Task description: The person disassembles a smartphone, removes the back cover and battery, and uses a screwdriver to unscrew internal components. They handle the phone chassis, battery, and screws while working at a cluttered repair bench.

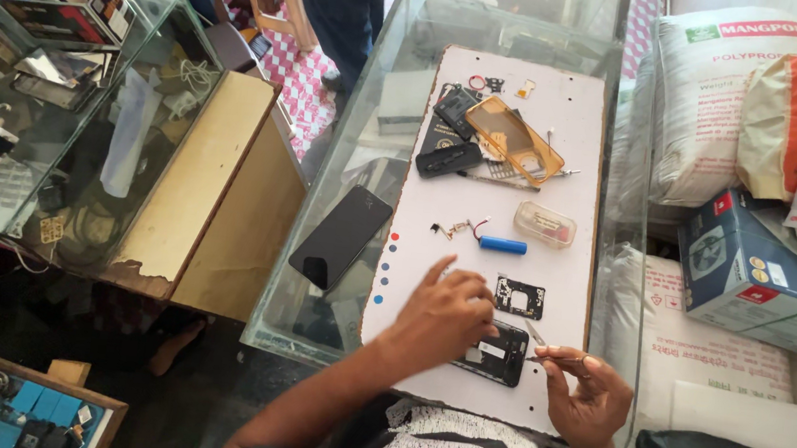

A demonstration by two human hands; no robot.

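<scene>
Both grips work low on a white mat (559, 171) covering a glass bench (368, 133): the left hand (443, 314) presses closed fingers down on an opened black phone (495, 352), while the right hand (587, 393) pinches thin metal tweezers (536, 337) just beside it. Above them lie a small black circuit plate (519, 297), a blue cylinder cell (503, 245) and an orange phone case (514, 140). A dark phone screen (341, 236) rests left of the mat.

Daylit shop. Glass counter (457, 25) runs centre, white board (499, 292) along its right edge. Second glass case (144, 34) left, wooden desk (209, 167) between. Sacks (712, 108) and cartons (744, 272) stacked right.
</scene>
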